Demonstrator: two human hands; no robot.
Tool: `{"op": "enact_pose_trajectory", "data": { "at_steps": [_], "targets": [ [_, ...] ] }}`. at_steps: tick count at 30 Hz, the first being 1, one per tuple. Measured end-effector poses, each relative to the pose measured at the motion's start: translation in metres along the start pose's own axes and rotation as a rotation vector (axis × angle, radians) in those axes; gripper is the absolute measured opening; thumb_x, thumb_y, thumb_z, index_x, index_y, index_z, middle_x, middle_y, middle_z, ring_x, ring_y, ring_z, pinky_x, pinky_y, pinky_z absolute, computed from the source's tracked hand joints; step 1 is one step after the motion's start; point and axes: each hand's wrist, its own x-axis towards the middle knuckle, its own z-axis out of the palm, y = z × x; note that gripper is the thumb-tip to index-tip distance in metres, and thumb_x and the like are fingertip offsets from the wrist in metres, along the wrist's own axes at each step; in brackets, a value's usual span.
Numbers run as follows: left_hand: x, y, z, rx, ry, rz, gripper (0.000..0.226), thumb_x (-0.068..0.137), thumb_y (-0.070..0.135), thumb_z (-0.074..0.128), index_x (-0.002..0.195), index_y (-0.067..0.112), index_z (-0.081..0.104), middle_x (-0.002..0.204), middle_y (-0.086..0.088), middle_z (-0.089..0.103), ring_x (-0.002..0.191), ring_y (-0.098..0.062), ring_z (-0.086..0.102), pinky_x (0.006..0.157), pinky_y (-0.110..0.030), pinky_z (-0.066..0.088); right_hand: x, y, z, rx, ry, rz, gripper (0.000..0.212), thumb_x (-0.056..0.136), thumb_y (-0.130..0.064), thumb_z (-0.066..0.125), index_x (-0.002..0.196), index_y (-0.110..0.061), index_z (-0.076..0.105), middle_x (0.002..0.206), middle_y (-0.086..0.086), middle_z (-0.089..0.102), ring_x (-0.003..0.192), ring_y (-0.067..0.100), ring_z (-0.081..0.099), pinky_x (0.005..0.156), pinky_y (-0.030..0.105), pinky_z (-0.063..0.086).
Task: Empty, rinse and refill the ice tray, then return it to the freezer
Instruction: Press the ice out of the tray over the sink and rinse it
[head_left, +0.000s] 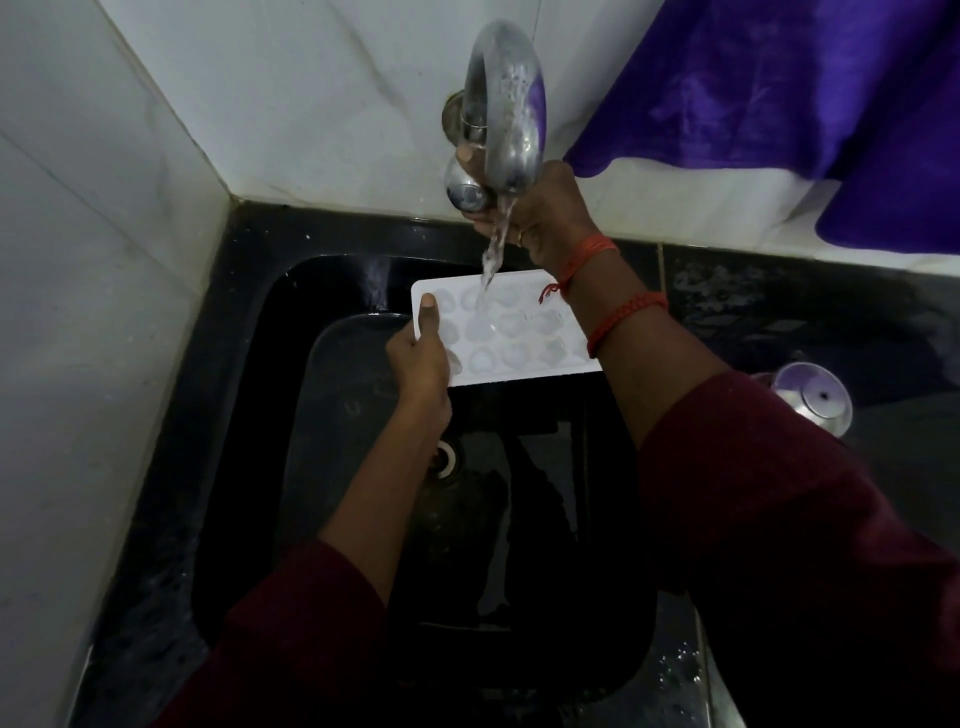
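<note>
Fingers under ice tray (519, 332), thumb (428, 312) atop — left hand (415, 364) grips.

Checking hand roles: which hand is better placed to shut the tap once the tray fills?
Right. The right hand holds the tap knob, while the left hand grips the tray under the water.

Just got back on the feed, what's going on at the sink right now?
The person holds the white ice tray over the black sink with the left hand, thumb on its top. Water runs from the tap spout onto the tray's cups. The right hand is up at the tap knob and seems to grip it. Whether this is rinsing or refilling, the picture does not show.
</note>
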Motion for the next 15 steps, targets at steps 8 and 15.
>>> {"op": "enact_pose_trajectory", "data": {
  "at_steps": [8, 15],
  "targets": [
    [0.01, 0.005, -0.01, -0.002, 0.04, 0.011, 0.035, 0.1, 0.04, 0.06, 0.076, 0.015, 0.059, 0.076, 0.004, 0.059, 0.067, -0.01, 0.057, 0.057, -0.023, 0.049, 0.0, 0.002, 0.001, 0.031, 0.004, 0.005, 0.024, 0.088, -0.019, 0.077, 0.073, -0.013, 0.058, 0.082, 0.01, 0.071, 0.095, 0.03, 0.074, 0.088, 0.046, 0.061],
    [0.017, 0.007, -0.029, -0.018, 0.084, 0.021, 0.032, 0.099, 0.042, 0.061, 0.081, 0.015, 0.062, 0.083, 0.002, 0.066, 0.078, -0.017, 0.065, 0.061, -0.027, 0.056, 0.003, 0.0, 0.002, 0.07, -0.008, 0.043, 0.024, 0.089, -0.018, 0.076, 0.074, -0.009, 0.059, 0.081, 0.012, 0.07, 0.085, 0.026, 0.073, 0.08, 0.038, 0.063]
  ]
}}
